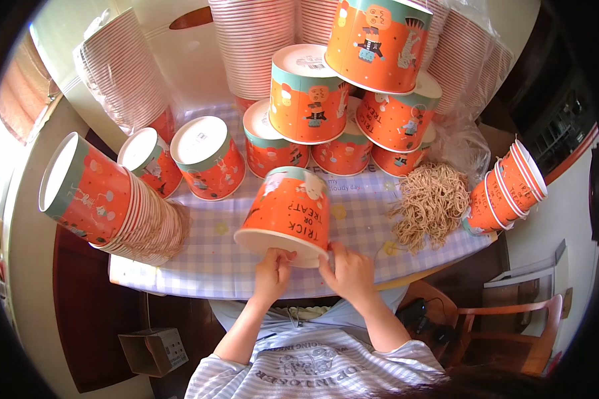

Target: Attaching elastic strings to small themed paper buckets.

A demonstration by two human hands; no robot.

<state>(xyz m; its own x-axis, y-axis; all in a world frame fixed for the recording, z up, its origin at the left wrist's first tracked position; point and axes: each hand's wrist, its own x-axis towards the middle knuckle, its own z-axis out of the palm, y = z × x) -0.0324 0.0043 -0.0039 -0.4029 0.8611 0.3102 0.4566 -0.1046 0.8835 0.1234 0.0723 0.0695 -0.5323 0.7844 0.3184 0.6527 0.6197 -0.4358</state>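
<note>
An orange paper bucket [283, 213] with a teal base band, cartoon prints and dark lettering is tilted with its white rim toward me. My left hand [273, 274] grips that rim on its left part, thumb and fingers closed at the edge. On the rim's right side, my right hand [349, 269] pinches it, fingers bent. Whether either hand also has a cord in it cannot be made out. To the right lies a loose heap of tan cords [429, 206]. A nested stack of buckets [123, 199] with tan cords along its rims leans at the left.
Upside-down buckets [209, 159] stand behind, several piled into a pyramid [309, 96]. Tall nested stacks in clear plastic [123, 73] rise at the back. Another short stack [506, 189] stands at the table's right edge. A checked cloth [213, 269] covers the table. A wooden chair [539, 332] is at right.
</note>
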